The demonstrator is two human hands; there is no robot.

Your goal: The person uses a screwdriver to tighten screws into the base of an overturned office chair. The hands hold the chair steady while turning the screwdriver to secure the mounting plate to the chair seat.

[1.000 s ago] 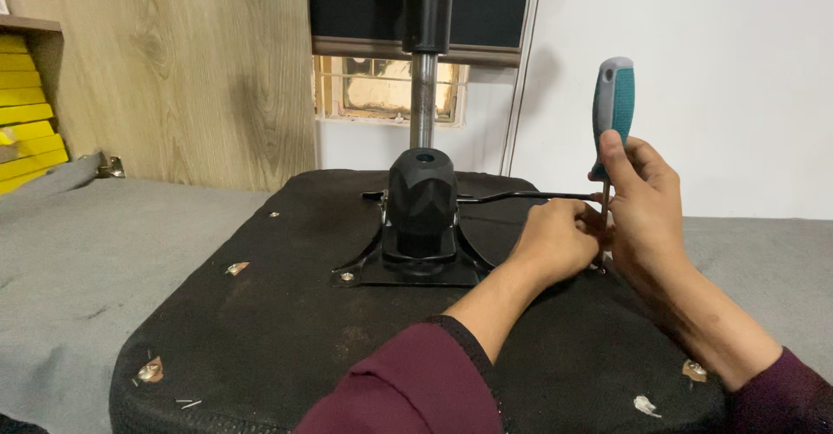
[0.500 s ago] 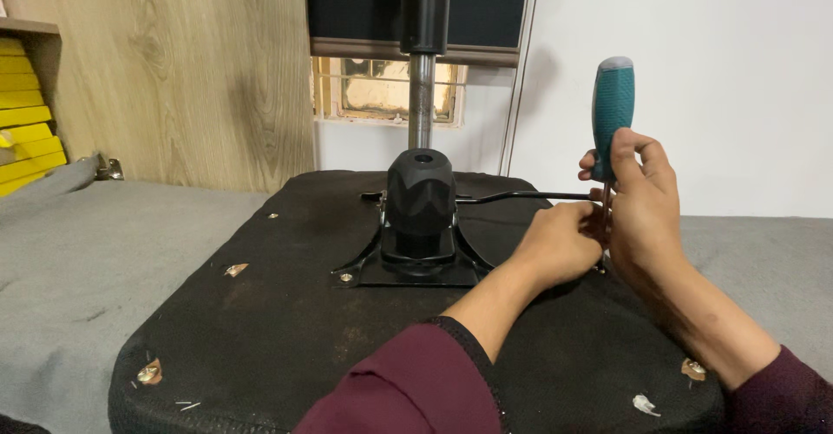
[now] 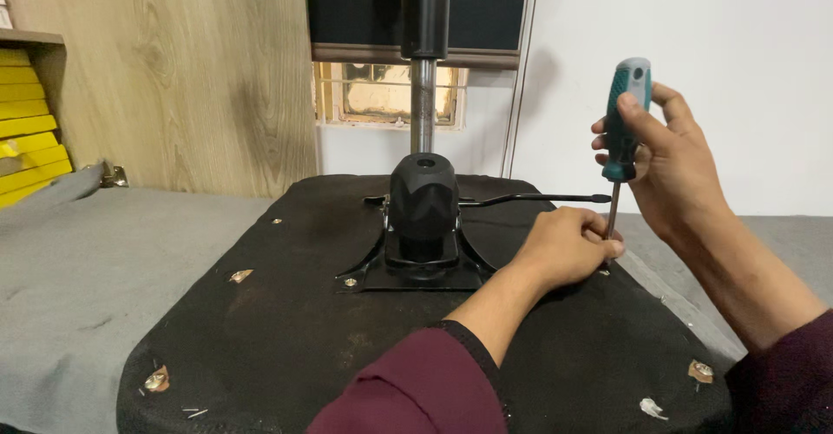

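The right hand (image 3: pixel 672 169) holds a teal screwdriver (image 3: pixel 625 121) upright while the left hand (image 3: pixel 564 247) steadies its shaft on the black seat underside (image 3: pixel 286 338).

1 screwdriver (image 3: pixel 626 113), teal handle. 1 upturned black seat base (image 3: pixel 286 347). 1 black mech plate (image 3: pixel 422 226) w/ 1 lever (image 3: pixel 538 198) & 1 gas cylinder (image 3: pixel 423 61). 2 hands: left (image 3: pixel 566 245), right (image 3: pixel 672 161). Approx 5 yellow boxes (image 3: pixel 30 130), stacked.

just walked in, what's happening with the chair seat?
A person has an upturned black chair seat lying on a grey surface, its black metal mechanism with the gas cylinder sticking up. The right hand grips a teal-handled screwdriver upright near the seat's right edge. The left hand pinches the shaft low down, at the tip. The screw itself is hidden by the fingers. A black lever runs out from the mechanism just behind the hands.
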